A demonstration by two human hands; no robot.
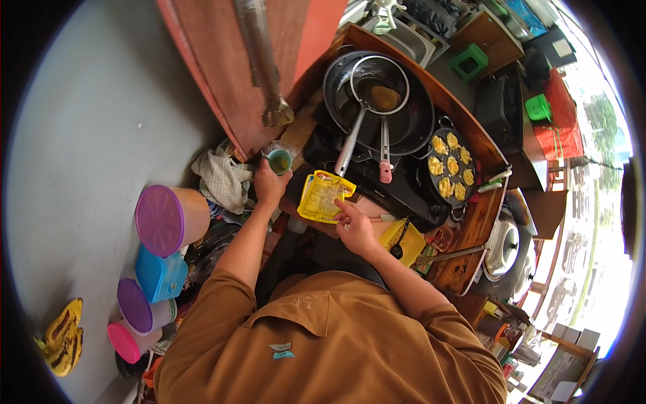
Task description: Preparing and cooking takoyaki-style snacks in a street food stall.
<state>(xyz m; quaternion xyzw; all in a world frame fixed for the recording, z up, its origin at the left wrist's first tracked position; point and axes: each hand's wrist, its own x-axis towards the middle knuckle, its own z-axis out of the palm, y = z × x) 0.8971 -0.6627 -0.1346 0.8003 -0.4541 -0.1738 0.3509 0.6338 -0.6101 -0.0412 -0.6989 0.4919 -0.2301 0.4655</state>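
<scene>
Careful: A Spill Could Happen Here

The left hand (270, 183) has its fingers curled around a small blue-green cup (280, 159), left of the stove (371, 190). The right hand (356, 230) seems to pinch the right edge of a yellow packet (319, 200), near the front of the stove. One finger lies on the packet's face; the thumb cannot be told clearly.

A long metal handle (350, 143) points toward the packet from a round tool (407, 86) over the big dark pan (422, 120). If the packet or an arm bumps that handle, the tool could tip and splash. If the cup leans, what is in it could spill. If the stove is hot, which cannot be told, the packet could melt.
</scene>
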